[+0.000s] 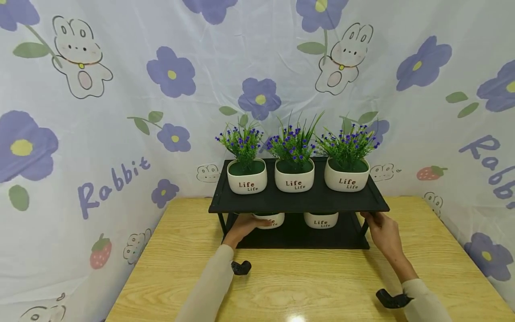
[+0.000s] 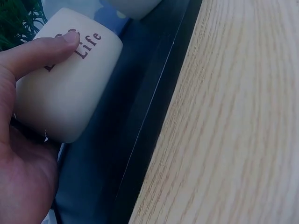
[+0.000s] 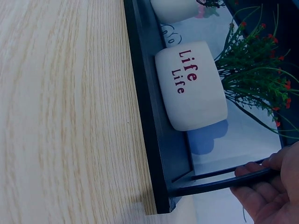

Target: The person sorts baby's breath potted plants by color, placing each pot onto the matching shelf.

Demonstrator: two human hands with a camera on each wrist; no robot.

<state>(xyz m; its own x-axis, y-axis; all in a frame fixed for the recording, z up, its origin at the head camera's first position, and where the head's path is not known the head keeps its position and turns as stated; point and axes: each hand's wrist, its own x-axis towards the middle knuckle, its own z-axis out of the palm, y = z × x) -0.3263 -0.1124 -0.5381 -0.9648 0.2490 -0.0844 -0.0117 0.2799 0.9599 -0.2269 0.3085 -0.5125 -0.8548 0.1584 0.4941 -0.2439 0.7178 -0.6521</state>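
Note:
A black two-tier plant rack [image 1: 297,204] stands on the wooden table. On its lower shelf, my left hand [image 1: 241,229] holds a white flowerpot [image 1: 278,219] marked "Life". In the left wrist view the thumb presses the front of that flowerpot [image 2: 70,102], and the fingers go out of sight behind it. My right hand [image 1: 386,233] grips the rack's right side post [image 3: 215,185], just under the upper shelf. A second white flowerpot [image 1: 322,221] with red-flowered greenery [image 3: 261,84] sits to the right on the lower shelf.
Three white pots with purple flowers, left [image 1: 247,179], middle [image 1: 294,179] and right [image 1: 347,178], line the upper shelf. A patterned cloth [image 1: 209,67] hangs behind the table [image 1: 297,277]. Black wrist-worn pieces [image 1: 241,268] show by both forearms.

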